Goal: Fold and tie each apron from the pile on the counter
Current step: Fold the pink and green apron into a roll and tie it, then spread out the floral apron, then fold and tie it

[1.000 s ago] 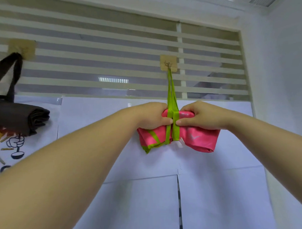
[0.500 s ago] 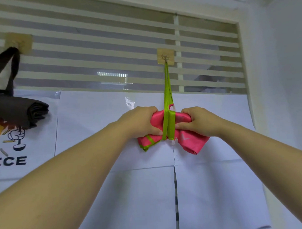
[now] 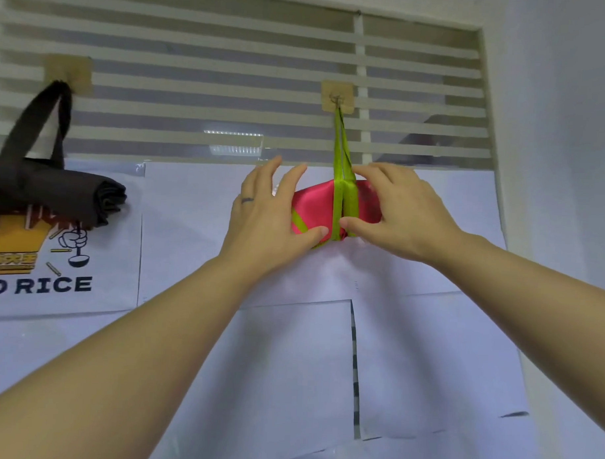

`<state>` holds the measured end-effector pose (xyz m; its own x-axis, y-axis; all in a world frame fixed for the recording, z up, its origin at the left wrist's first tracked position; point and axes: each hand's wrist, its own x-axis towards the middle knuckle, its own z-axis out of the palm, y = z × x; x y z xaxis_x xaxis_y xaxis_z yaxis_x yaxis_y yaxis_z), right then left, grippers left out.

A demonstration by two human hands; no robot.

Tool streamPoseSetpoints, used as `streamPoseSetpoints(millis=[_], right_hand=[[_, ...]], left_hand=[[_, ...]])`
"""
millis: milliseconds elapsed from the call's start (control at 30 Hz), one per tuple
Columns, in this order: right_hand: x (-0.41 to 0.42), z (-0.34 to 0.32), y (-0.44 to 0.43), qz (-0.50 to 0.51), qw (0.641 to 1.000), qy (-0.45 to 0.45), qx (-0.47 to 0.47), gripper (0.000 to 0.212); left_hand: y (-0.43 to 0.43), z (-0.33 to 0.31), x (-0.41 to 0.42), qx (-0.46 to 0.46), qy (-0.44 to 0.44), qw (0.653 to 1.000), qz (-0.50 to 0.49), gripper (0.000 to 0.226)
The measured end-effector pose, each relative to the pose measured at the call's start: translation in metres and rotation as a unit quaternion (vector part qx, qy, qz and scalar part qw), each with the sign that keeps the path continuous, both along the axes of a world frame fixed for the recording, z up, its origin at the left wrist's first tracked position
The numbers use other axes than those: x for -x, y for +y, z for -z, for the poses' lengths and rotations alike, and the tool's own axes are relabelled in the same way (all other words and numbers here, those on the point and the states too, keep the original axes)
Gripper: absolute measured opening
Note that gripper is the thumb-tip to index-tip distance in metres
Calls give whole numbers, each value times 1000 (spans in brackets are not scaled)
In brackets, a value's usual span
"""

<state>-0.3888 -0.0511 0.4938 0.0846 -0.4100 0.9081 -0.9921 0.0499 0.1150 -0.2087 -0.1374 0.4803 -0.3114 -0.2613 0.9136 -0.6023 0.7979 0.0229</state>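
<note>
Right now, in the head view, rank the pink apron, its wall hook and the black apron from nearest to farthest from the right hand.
1. Pink apron, touching the right hand.
2. Wall hook, above, slightly left.
3. Black apron, far left.

Looks like a staff corner of a small eatery or food shop. A poster [image 3: 53, 255] reads "…ED RICE" and shows a cartoon hand with a ladle. A stick-on hook [image 3: 337, 96] on the striped frosted glass partition [image 3: 214, 71] holds a rolled pink apron [image 3: 315, 209]; a black apron [image 3: 55, 193] hangs beside it. White paper sheets [image 3: 289, 366] are taped below.
</note>
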Motion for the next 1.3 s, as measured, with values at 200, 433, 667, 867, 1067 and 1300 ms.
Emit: streamPoseSetpoints(millis=[200, 433, 667, 867, 1067, 1300], right_hand=[[-18, 33, 10, -31, 999, 22, 32, 66], [-74, 159, 34, -95, 982, -59, -155, 36], [-138, 344, 56, -137, 859, -213, -445, 12], [-179, 466, 84, -115, 728, -228, -636, 22], [-185, 547, 117, -88, 639, -238, -726, 19], [-175, 617, 161, 13, 720, -83, -689, 69]], left_hand=[[22, 28, -12, 13, 2, 1000, -3, 78], [54, 156, -55, -53, 40, 996, 53, 48], [86, 348, -118, -342, -41, 938, 31, 19], [116, 476, -171, -488, -160, 858, 12, 20], [135, 545, -213, -517, -275, 811, 7, 24], [148, 604, -233, -411, -419, 808, -51, 65]])
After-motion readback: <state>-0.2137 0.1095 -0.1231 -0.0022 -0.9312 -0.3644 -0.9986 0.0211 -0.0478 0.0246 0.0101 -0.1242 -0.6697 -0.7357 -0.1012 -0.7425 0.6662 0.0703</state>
